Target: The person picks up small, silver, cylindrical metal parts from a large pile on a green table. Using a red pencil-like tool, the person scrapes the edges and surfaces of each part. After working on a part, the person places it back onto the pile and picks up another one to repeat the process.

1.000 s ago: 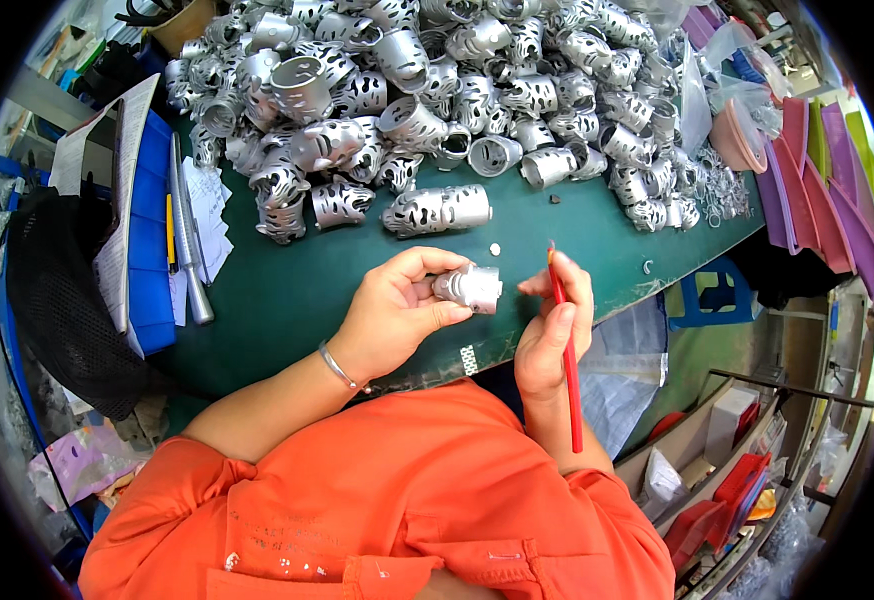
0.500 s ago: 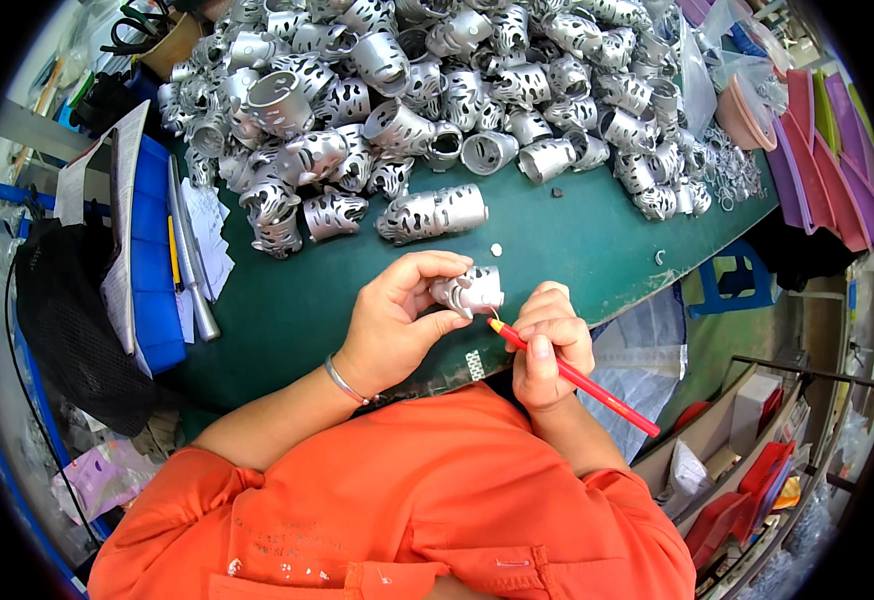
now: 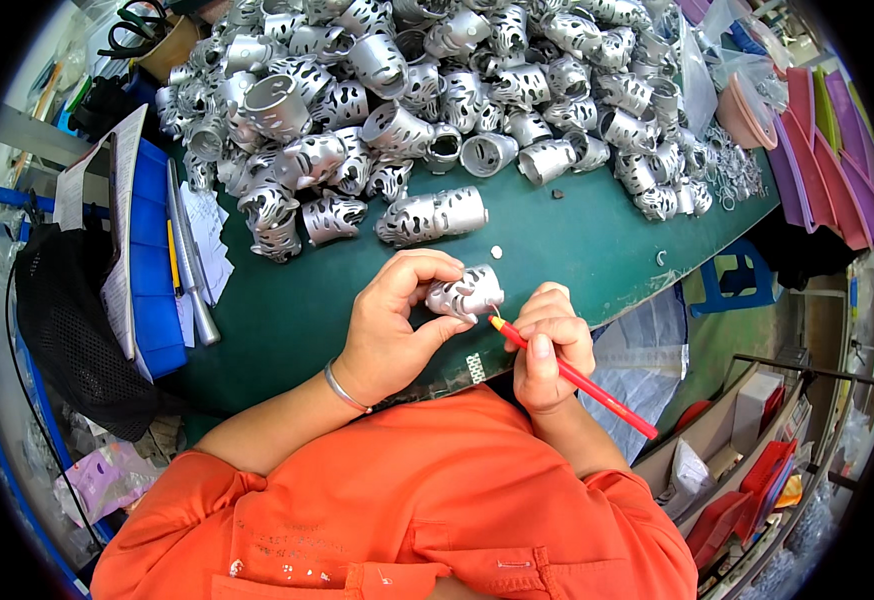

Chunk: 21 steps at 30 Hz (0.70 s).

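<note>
A silver metal cylinder with wavy cut-outs (image 3: 471,291) is pinched between the thumb and fingers of my left hand (image 3: 397,318), held just above the table. Its plain rim faces right. My right hand (image 3: 550,345) is closed around a red deburring tool (image 3: 607,398) with a yellow collar and a thin bent metal tip. That tip is at the lower right rim of the cylinder; whether it touches is too small to tell. On the table beyond my left hand lie two similar cylinders end to end (image 3: 432,217).
A large heap of silver cylinders (image 3: 387,65) covers the far part of the green table (image 3: 597,235). Small metal rings (image 3: 732,175) lie at its right. At left stand a blue bin (image 3: 157,270) and a metal rod (image 3: 192,260). A blue stool (image 3: 732,280) is beyond the right edge.
The cylinder has turned in my left hand, so more of its cut-outs face up. My right hand and the deburring tool stay almost in place.
</note>
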### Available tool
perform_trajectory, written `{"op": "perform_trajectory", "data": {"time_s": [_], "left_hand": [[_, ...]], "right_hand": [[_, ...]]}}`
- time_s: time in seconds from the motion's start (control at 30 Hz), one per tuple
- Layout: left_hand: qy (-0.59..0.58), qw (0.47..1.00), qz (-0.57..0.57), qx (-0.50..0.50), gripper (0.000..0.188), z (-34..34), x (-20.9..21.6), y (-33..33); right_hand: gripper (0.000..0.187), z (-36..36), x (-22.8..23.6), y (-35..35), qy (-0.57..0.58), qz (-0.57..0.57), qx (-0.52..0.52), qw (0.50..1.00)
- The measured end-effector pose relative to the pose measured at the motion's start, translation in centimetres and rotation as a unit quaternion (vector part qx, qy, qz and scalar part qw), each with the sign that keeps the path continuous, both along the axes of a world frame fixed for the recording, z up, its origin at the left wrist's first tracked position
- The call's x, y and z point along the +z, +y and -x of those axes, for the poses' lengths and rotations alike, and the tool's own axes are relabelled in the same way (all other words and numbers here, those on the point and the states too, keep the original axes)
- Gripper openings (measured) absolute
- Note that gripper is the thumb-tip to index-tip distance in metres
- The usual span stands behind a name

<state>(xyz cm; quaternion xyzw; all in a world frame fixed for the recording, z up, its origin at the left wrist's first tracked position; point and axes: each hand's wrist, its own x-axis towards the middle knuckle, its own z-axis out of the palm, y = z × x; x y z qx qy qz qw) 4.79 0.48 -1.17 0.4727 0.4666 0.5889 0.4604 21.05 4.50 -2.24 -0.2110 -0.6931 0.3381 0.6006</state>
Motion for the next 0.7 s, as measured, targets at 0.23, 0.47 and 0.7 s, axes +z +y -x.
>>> {"op": "perform_trajectory", "data": {"time_s": [0.23, 0.47, 0.7], "left_hand": [[0.008, 1.000, 0.018, 0.015, 0.049, 0.1, 0.3, -0.1], [0.047, 0.997, -0.023, 0.047, 0.065, 0.0, 0.4, -0.3], [0.180, 0.977, -0.080, 0.084, 0.070, 0.4, 0.9, -0.1]], "right_hand": [[0.007, 0.3, -0.2, -0.1, 0.027, 0.036, -0.022, 0.999], [0.022, 1.5, 0.1, -0.2, 0.026, 0.099, -0.079, 0.992], [0.023, 0.9, -0.1, -0.1, -0.035, 0.098, -0.050, 0.993]]}}
